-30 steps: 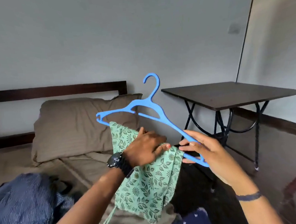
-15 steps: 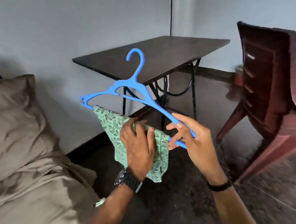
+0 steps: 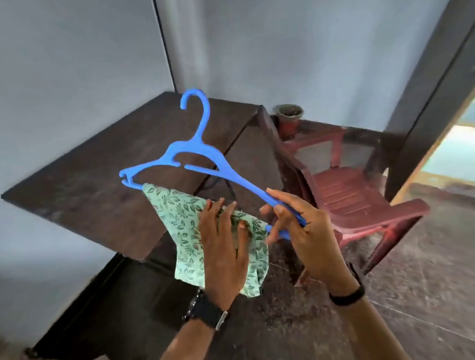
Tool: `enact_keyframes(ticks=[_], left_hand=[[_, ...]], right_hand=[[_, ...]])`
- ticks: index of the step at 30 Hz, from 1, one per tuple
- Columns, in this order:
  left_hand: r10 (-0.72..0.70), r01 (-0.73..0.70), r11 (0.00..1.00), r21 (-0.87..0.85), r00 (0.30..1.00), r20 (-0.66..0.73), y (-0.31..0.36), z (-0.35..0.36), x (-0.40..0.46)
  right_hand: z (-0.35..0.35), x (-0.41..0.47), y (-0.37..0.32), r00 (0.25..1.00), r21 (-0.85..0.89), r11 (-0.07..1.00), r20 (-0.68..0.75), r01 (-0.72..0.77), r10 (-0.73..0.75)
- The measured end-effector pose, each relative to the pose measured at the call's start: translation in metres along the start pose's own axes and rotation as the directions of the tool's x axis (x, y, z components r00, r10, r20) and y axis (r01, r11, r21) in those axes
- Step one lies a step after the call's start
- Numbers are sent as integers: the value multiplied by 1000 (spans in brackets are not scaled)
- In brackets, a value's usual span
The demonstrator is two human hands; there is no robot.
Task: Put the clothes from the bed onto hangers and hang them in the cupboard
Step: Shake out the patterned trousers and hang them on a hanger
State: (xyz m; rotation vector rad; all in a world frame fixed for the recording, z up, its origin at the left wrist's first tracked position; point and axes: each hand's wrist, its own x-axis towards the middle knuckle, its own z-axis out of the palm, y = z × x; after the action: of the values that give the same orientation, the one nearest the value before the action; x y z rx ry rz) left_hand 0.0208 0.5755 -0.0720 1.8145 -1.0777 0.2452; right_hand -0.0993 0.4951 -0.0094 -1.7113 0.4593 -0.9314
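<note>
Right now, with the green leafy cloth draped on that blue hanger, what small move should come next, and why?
Probably carry it on toward the cupboard. The green cloth already hangs over the blue hanger, the left hand pressing it flat, the right hand gripping the hanger's end.

hanger bar: its middle hidden behind the green cloth (image 3: 183, 219).
chair (image 3: 351, 198): legs partly hidden by the right hand (image 3: 303, 231).
floor: blurred.

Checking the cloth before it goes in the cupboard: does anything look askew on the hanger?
Yes. The green cloth hangs bunched toward the right end of the hanger, which is tilted, right end low. The left hand lies on the cloth; the right hand grips the hanger's right end.
</note>
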Motion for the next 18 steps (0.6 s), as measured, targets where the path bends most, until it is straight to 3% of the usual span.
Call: enact_keyframes(ticks=[5,10,14,18], left_hand=[[27,-38,960,-276,999,-44,117,22,52],[57,-58,866,-496,998,-16,216,66,68],[205,-190,835,-517,978,-28,286,122,61],[316,-225,815,-534,945,84,368,196,30]], right_hand=[[-75,13,-91,985,-42,998,-167,38,-45],[-154,1,-137,922,-81,992,-367,102,-125],[-230,-19,-150,842,-130,986,-514,109,-161],[-329,-49,-151,768,-257,964,-602,74,-219]])
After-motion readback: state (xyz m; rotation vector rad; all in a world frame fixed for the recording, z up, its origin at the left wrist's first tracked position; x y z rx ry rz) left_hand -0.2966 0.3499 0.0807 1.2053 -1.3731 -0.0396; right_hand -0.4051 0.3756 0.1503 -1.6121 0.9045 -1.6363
